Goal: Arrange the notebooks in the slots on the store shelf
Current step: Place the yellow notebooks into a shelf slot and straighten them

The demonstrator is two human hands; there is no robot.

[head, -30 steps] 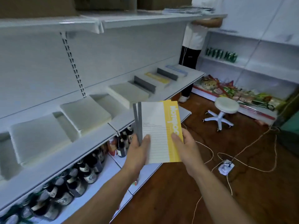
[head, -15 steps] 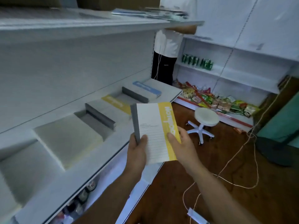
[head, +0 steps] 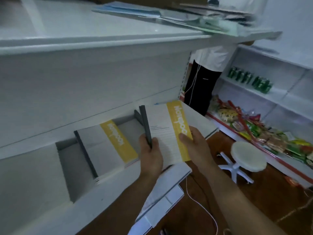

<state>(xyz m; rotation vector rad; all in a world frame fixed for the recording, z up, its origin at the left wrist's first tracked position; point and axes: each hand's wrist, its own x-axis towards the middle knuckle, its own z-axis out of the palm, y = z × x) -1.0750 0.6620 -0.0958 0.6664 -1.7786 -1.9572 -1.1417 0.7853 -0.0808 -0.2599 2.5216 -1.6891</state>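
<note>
I hold a white notebook (head: 162, 133) with a yellow band and dark grey spine over the white store shelf (head: 50, 192). My left hand (head: 150, 155) grips its lower left corner at the spine. My right hand (head: 194, 145) holds the lower right edge, thumb on the yellow band. A like notebook (head: 110, 146) with a yellow band lies tilted in a slot just left of the held one. An empty grey slot (head: 71, 167) sits further left.
The upper shelf (head: 101, 41) overhangs and carries flat blue and green stationery (head: 152, 14). A person (head: 206, 78) stands at the shelf's far end. A white stool (head: 247, 156) stands on the wooden floor beside low shelves with snack packets (head: 254, 131); a cable (head: 203, 206) runs across the floor.
The view has shifted right along the shelf and closer to it. The held notebook has moved up next to the slot holding the other yellow-banded notebook. Both hands keep their hold.
</note>
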